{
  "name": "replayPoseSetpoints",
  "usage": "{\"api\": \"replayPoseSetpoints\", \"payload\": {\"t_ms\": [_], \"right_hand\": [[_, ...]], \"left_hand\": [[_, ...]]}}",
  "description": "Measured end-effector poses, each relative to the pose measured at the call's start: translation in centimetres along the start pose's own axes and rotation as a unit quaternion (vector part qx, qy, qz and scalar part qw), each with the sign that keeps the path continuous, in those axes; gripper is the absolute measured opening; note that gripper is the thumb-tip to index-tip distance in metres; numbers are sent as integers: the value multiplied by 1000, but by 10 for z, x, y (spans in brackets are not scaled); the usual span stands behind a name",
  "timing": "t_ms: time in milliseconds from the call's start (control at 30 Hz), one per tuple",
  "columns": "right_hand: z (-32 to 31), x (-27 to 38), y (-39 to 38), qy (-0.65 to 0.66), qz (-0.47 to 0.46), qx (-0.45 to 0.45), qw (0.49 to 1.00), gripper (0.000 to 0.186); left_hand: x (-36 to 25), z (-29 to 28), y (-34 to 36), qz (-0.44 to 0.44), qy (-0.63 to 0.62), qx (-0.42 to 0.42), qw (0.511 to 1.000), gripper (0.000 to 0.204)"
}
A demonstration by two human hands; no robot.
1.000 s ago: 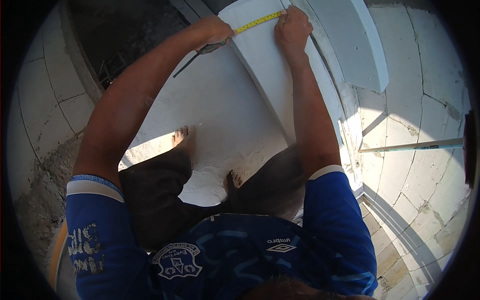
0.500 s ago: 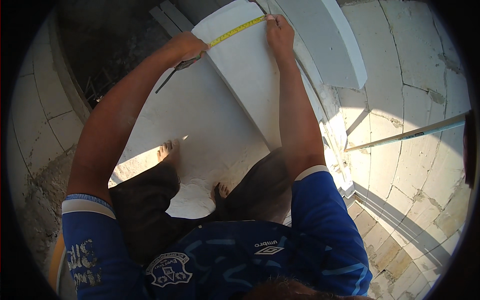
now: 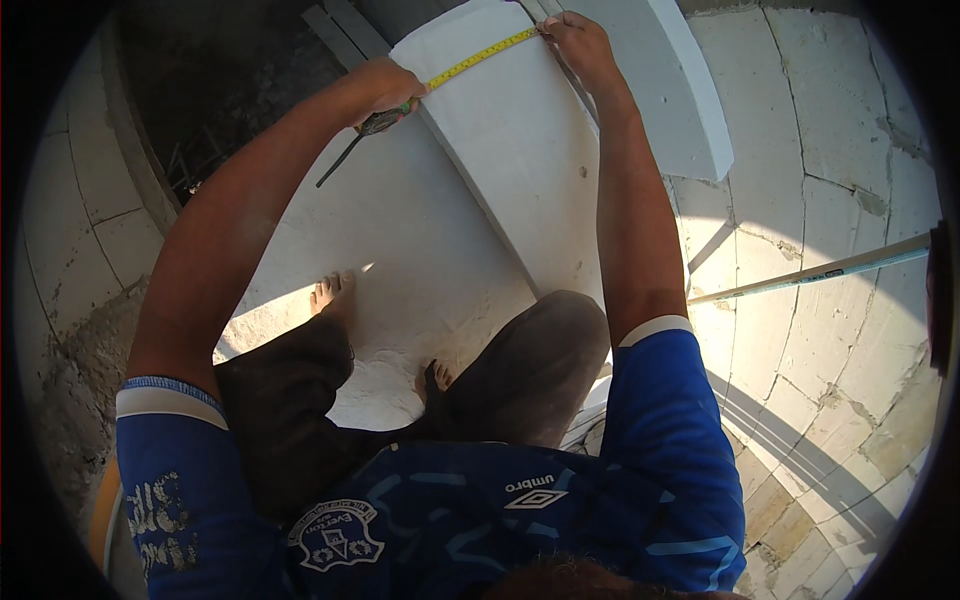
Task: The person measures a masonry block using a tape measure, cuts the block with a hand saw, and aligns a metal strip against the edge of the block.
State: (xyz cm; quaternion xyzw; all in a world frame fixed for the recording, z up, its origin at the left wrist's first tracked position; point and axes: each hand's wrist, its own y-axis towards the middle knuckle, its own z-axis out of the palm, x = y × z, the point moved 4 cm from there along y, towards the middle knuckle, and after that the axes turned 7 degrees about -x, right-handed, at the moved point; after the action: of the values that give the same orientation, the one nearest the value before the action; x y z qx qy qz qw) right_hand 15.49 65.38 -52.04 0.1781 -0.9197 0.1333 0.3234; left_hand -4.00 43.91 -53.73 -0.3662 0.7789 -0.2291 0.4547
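A yellow tape measure blade (image 3: 478, 57) stretches across the top end of a white block (image 3: 515, 150) that lies tilted in front of me. My left hand (image 3: 385, 92) grips the tape measure case (image 3: 382, 121) at the block's left edge, with a dark strap hanging from it. My right hand (image 3: 578, 40) pins the blade's free end at the block's right edge. My bare feet (image 3: 335, 293) stand on a larger white slab (image 3: 390, 230) under the block.
A second white block (image 3: 680, 100) lies right of the one measured. A long thin pole (image 3: 820, 270) crosses the pale block wall (image 3: 840, 180) at right. Dark rubble and rebar (image 3: 200, 80) fill the upper left. A rough masonry edge (image 3: 70, 340) runs down the left.
Both hands have stayed on the tape stretched over the block. The view has shifted slightly, so hands and block sit a little differently in the picture.
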Motion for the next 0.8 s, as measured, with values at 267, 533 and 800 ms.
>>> {"api": "replayPoseSetpoints", "payload": {"t_ms": [267, 533, 800], "right_hand": [[6, -32, -7, 65, -17, -32, 997, 33], [5, -34, -3, 266, 82, -160, 947, 23], [11, -25, 5, 108, 24, -136, 984, 20]], "left_hand": [[1, -2, 13, 21, 0, -12, 1000, 30], [1, -2, 10, 16, 16, -12, 1000, 29], [-8, -2, -1, 48, 33, -22, 998, 36]]}}
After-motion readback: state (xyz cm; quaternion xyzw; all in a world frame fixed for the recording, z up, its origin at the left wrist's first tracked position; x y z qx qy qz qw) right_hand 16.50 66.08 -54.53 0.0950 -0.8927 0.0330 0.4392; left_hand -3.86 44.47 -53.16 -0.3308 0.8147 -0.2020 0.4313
